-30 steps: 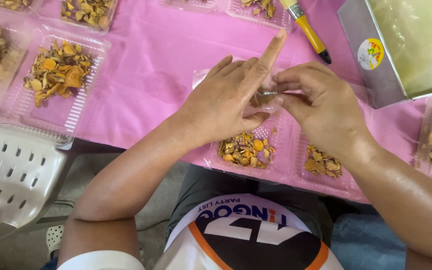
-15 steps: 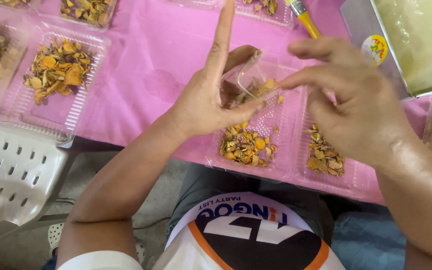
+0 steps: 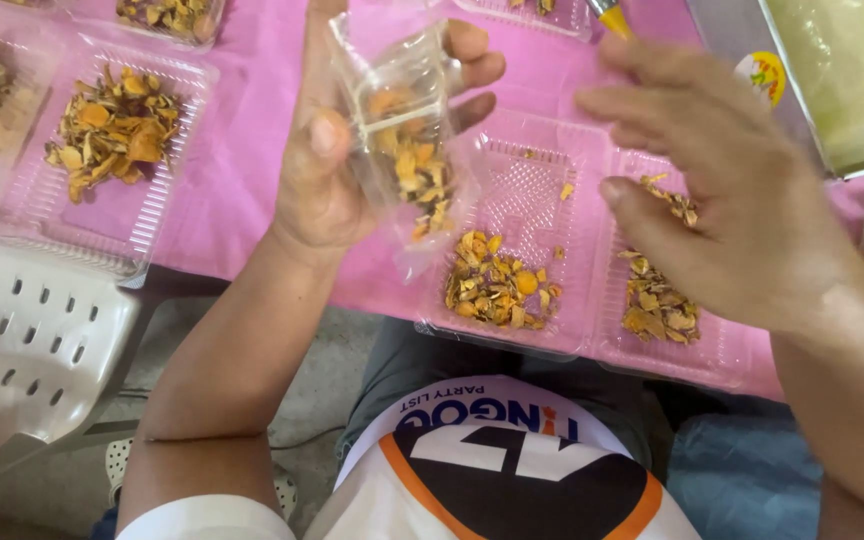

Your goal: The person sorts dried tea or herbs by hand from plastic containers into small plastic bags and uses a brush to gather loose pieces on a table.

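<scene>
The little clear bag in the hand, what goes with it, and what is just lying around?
In use:
- left hand holding the small clear bag with dried orange-yellow pieces
- right hand, open, over the open clear tray of the same pieces

Lying about:
- filled tray at left
- white plastic chair
- metal tin

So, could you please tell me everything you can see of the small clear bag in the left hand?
The small clear bag is thin see-through plastic, crinkled and glossy. It holds a loose fill of dried orange and yellow pieces, gathered in its middle and lower part. It is held up above the pink tablecloth, roughly upright. The left hand grips it, thumb in front and fingers behind. The right hand is apart from it.
</scene>
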